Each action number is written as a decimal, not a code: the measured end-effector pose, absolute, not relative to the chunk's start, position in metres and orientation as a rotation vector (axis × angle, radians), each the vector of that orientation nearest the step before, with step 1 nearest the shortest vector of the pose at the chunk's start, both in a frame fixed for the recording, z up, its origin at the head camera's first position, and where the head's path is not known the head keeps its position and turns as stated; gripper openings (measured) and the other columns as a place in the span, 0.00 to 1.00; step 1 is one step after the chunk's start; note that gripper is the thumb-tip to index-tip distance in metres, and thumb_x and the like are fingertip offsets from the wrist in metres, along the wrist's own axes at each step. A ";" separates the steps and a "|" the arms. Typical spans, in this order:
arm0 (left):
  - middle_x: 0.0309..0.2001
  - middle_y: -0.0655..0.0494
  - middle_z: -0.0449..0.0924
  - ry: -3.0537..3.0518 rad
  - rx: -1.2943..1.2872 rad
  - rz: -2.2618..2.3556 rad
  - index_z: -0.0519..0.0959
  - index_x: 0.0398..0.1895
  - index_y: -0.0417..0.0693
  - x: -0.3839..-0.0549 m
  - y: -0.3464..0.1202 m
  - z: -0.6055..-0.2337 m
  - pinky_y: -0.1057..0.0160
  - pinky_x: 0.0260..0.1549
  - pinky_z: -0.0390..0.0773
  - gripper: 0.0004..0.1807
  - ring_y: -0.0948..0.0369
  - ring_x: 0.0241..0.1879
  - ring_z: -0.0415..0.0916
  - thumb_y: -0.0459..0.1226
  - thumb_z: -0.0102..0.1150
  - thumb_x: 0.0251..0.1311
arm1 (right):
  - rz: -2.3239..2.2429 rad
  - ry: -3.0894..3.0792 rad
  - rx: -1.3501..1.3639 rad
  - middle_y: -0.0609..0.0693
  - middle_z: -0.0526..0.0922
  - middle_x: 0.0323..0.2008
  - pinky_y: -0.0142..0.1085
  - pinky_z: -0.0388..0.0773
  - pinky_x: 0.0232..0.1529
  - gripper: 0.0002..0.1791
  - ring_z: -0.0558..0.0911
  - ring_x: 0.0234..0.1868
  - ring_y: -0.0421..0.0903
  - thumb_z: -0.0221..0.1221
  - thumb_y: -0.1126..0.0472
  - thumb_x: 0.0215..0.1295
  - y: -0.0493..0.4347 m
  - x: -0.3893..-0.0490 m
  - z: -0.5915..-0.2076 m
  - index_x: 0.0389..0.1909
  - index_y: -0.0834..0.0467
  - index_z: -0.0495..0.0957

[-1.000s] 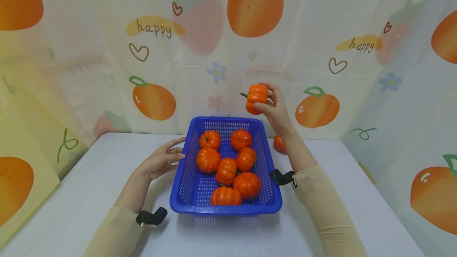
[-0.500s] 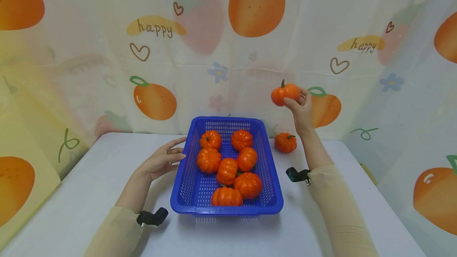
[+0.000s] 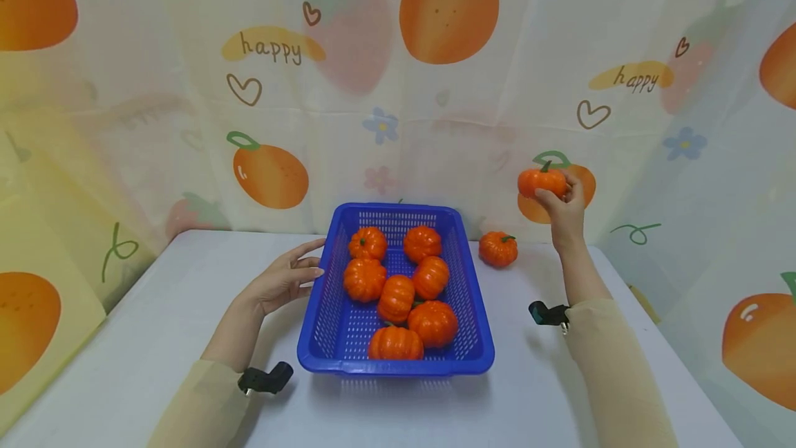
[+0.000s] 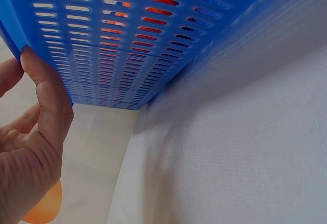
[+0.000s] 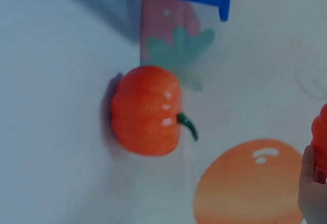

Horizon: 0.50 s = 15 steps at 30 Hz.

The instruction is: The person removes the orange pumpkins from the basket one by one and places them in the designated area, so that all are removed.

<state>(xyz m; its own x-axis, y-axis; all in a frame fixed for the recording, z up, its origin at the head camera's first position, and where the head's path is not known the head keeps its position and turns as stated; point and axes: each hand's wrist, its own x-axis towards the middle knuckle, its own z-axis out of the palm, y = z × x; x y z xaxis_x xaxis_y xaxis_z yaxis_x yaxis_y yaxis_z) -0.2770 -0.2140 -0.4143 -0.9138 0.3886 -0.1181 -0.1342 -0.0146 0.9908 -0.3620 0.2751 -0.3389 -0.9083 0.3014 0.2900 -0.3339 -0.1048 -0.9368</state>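
At the right, above the table's far part, my right hand (image 3: 565,211) holds a small orange pumpkin (image 3: 542,184) with a green stem pointing up, thumb on its near side. In the right wrist view only the thumb (image 5: 308,183) and a bit of this pumpkin (image 5: 320,137) show at the right edge. My left hand (image 3: 282,282) rests with relaxed fingers against the left side of a blue plastic basket (image 3: 394,366). The left wrist view shows its fingertips at the basket's rim (image 4: 11,35). Several orange pumpkins (image 3: 432,323) lie inside the basket.
Another pumpkin (image 3: 497,249) with a green stem sits on the white table (image 3: 528,393), right of the basket's far corner. A fruit-printed curtain (image 3: 348,157) hangs behind the table and along both sides.
My right hand has moved right, away from above the basket's far corner, and then lower, carrying the pumpkin, whose stem has turned upward. My left hand and the basket stay in place.
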 end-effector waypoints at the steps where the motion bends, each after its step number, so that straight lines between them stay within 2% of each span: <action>1: 0.46 0.61 0.79 1.908 0.266 1.990 0.45 0.80 0.50 -0.277 -0.214 -0.414 0.65 0.46 0.85 0.42 0.67 0.43 0.82 0.32 0.55 0.67 | 2.036 -1.788 -0.005 0.40 0.68 0.53 0.17 0.77 0.48 0.28 0.71 0.54 0.38 0.59 0.67 0.63 0.279 -0.362 -0.341 0.62 0.50 0.62; 4: 0.46 0.62 0.79 1.910 0.269 1.990 0.45 0.80 0.50 -0.277 -0.214 -0.415 0.65 0.45 0.85 0.42 0.67 0.42 0.82 0.32 0.55 0.67 | 1.975 -1.843 -0.116 0.40 0.69 0.54 0.21 0.74 0.55 0.31 0.69 0.54 0.37 0.61 0.66 0.61 0.289 -0.361 -0.348 0.63 0.49 0.62; 9: 0.46 0.62 0.78 1.909 0.261 1.991 0.46 0.80 0.51 -0.278 -0.215 -0.415 0.65 0.46 0.85 0.42 0.67 0.42 0.82 0.32 0.54 0.67 | 1.898 -1.919 -0.277 0.42 0.67 0.60 0.33 0.67 0.71 0.36 0.66 0.57 0.37 0.63 0.67 0.60 0.304 -0.363 -0.361 0.66 0.49 0.60; 15: 0.45 0.62 0.79 1.914 0.243 1.988 0.46 0.80 0.52 -0.278 -0.215 -0.415 0.65 0.46 0.84 0.42 0.67 0.42 0.82 0.32 0.55 0.67 | 1.760 -2.054 -0.464 0.45 0.64 0.64 0.37 0.69 0.71 0.39 0.65 0.55 0.38 0.64 0.66 0.60 0.318 -0.362 -0.380 0.69 0.49 0.58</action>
